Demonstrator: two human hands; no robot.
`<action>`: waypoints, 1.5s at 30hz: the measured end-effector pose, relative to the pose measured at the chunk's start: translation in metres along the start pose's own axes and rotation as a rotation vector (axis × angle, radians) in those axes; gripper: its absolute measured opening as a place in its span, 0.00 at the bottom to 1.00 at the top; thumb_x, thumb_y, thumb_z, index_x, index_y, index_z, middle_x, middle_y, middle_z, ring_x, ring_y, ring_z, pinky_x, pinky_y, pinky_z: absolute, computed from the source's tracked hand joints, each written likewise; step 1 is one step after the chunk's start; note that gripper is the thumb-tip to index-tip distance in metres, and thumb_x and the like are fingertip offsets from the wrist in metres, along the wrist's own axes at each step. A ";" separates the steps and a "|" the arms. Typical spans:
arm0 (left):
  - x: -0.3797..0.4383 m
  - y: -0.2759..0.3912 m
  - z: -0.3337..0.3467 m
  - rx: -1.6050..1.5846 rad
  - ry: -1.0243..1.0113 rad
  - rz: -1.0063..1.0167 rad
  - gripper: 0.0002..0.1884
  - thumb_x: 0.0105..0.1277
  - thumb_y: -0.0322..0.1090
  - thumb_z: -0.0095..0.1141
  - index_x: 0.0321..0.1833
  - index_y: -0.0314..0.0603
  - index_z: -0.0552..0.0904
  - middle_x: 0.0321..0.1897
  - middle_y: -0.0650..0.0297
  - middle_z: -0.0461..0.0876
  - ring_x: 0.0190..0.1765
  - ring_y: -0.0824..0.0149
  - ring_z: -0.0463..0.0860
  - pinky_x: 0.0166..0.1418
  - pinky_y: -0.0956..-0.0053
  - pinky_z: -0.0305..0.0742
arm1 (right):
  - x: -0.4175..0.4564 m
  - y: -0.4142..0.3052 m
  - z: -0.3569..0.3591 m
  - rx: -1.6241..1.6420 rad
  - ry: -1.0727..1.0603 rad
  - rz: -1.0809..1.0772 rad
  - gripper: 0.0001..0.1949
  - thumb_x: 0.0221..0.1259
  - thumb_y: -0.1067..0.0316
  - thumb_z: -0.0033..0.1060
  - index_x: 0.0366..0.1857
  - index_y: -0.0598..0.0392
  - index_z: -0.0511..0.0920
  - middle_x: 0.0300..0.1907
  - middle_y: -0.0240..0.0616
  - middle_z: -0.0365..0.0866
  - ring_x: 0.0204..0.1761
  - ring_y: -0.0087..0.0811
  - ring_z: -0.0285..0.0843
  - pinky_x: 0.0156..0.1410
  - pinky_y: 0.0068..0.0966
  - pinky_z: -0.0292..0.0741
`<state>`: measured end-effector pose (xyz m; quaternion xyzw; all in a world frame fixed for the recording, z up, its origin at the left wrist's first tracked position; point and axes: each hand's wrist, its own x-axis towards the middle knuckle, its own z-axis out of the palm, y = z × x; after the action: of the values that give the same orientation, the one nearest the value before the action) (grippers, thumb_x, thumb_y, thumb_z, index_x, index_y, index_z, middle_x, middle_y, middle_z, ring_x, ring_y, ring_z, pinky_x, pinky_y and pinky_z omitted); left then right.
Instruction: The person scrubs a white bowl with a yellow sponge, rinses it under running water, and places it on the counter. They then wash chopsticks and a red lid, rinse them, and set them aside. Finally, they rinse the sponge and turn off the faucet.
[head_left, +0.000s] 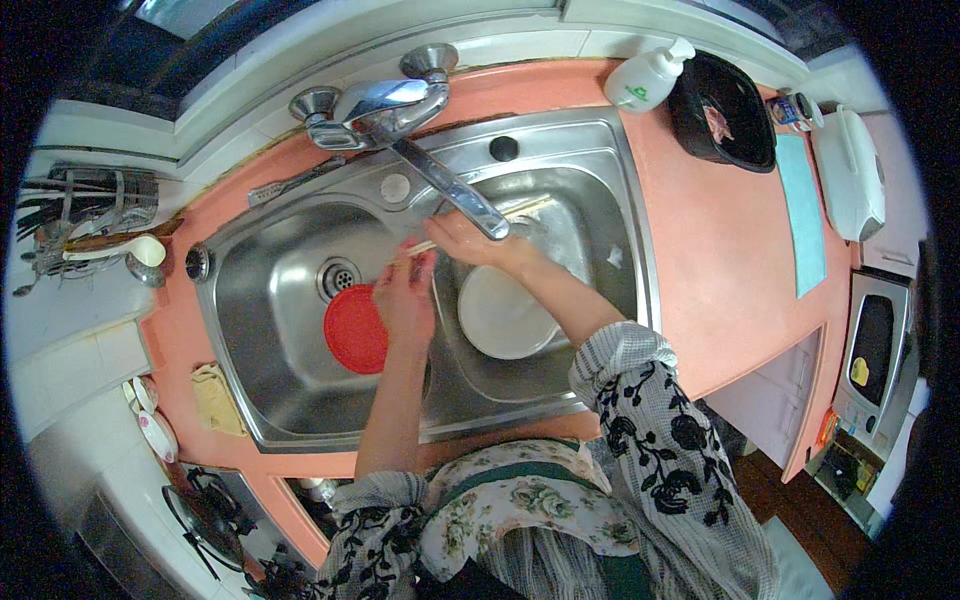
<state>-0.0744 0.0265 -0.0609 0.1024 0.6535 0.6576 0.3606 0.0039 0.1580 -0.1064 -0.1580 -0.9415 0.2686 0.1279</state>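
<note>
A pair of light-coloured chopsticks runs slantwise under the metal tap spout. My right hand is closed around their middle, just below the spout's end. The fingers of my left hand grip their near-left end, above the divider between the two basins. Beneath my left hand a round red dish or lid lies in the left basin, beside the drain. A round whitish bowl or plate sits in the right basin, partly covered by my right forearm. Whether water is running is hard to tell.
Right of the sink stand a white pump bottle, a black basin and a light-blue cloth. A folded yellow cloth lies at the sink's left edge. Utensils hang in a wire rack farther left.
</note>
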 end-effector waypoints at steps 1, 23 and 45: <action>0.001 0.005 -0.011 0.024 0.028 0.044 0.14 0.66 0.35 0.48 0.46 0.29 0.73 0.43 0.58 0.76 0.46 0.67 0.76 0.53 0.72 0.75 | -0.003 0.006 -0.001 0.068 0.022 0.097 0.14 0.55 0.53 0.47 0.25 0.50 0.78 0.23 0.46 0.78 0.28 0.47 0.78 0.34 0.42 0.75; -0.014 0.023 -0.063 -0.339 0.178 -0.075 0.12 0.65 0.33 0.49 0.43 0.28 0.74 0.43 0.57 0.75 0.44 0.65 0.77 0.50 0.71 0.78 | -0.034 0.012 -0.029 0.121 -0.081 0.399 0.20 0.56 0.44 0.44 0.24 0.49 0.79 0.19 0.46 0.77 0.25 0.46 0.78 0.35 0.43 0.75; 0.014 -0.005 -0.017 -0.318 -0.006 -0.176 0.12 0.62 0.27 0.50 0.49 0.35 0.71 0.44 0.55 0.75 0.46 0.64 0.77 0.47 0.71 0.78 | -0.084 0.006 -0.079 0.314 -0.246 0.239 0.12 0.60 0.59 0.48 0.40 0.56 0.75 0.31 0.48 0.79 0.34 0.45 0.78 0.38 0.37 0.73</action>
<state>-0.0933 0.0217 -0.0722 -0.0115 0.5468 0.7181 0.4304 0.1083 0.1692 -0.0576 -0.2126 -0.8713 0.4423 0.0027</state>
